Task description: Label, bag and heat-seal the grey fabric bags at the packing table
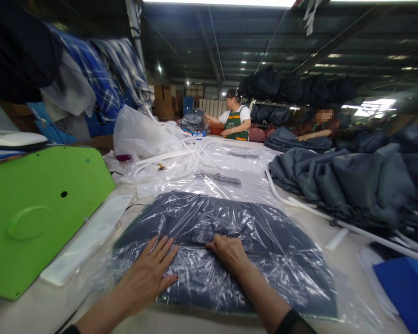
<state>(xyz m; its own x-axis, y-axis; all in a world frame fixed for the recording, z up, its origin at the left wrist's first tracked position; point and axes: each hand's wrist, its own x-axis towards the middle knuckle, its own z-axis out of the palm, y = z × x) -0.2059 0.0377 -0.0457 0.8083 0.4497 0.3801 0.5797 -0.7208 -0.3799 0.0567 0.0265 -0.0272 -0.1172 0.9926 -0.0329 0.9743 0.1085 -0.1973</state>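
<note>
A dark grey-blue garment or bag, folded broad and flat inside a clear plastic bag (275,260), lies on the table in front of me. My left hand (146,273) rests flat on the plastic at the left, fingers spread and holding nothing. Near the middle of the bundle, my right hand (230,253) is closed, with its curled fingertips pinching the clear film. Loose film spreads past the bundle on both sides. Just beyond it lie flat clear plastic bags (223,178) with dark printed strips.
A green board (45,208) and a white strip (87,236) lie left. White tubing (181,162) is heaped behind. Dark fabric piles (348,181) and a blue box (404,287) are at right. Two people (235,123) work across the table.
</note>
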